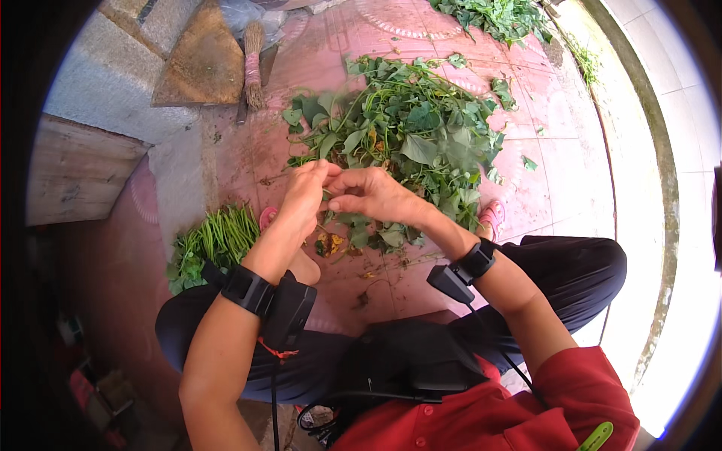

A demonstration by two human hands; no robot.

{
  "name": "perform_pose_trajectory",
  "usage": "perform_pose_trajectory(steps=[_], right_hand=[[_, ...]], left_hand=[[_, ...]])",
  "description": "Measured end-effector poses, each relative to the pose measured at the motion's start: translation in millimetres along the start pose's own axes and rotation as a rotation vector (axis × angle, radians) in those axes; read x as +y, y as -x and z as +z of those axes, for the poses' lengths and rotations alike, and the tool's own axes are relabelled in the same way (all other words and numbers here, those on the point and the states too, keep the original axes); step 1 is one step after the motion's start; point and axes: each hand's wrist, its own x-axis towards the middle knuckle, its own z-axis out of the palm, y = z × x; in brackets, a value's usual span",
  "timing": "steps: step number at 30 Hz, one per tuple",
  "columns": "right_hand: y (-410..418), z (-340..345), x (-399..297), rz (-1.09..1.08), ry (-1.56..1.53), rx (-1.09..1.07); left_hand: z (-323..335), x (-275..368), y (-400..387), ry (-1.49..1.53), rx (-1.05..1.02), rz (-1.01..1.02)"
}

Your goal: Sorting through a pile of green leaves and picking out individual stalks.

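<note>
My left hand and my right hand meet at the fingertips, above the near left edge of a heap of leafy green vines. A sliver of green stem shows between them; the fingers hide the rest, and which hand grips it is unclear. On my right hand, the thumb and forefinger point toward the left palm. Beside my left foot lies a bundle of green stems, cut ends up and leaves toward me. Yellowed leaves lie on the floor below my hands.
Another pile of greens lies at the far right on the pink tiled floor. A straw hand broom and a wooden board are at the upper left, near a wooden panel. Cables hang from my wrist devices.
</note>
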Motion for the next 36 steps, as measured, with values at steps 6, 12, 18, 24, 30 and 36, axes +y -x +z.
perform_pose_trajectory(steps=[6,12,18,24,30,36], right_hand=[[1.6,-60.1,93.1,-0.004,0.812,0.552],[19.5,-98.7,165.6,0.195,0.883,0.558],[13.0,-76.7,140.5,0.367,0.171,0.408],[-3.7,-22.2,53.3,0.236,-0.389,0.305],[0.8,12.5,12.8,0.151,-0.291,0.104],[7.5,23.8,-13.9,0.023,-0.023,-0.175]], left_hand=[[-4.0,5.5,-4.0,0.185,0.114,0.066],[4.9,10.4,-1.5,0.170,0.104,-0.042],[0.7,4.0,-8.6,0.127,0.057,-0.006],[-1.2,-3.3,-13.4,0.113,0.093,-0.031],[-10.3,0.2,-13.9,0.184,0.145,-0.076],[-26.6,4.0,-14.3,0.251,-0.004,-0.117]])
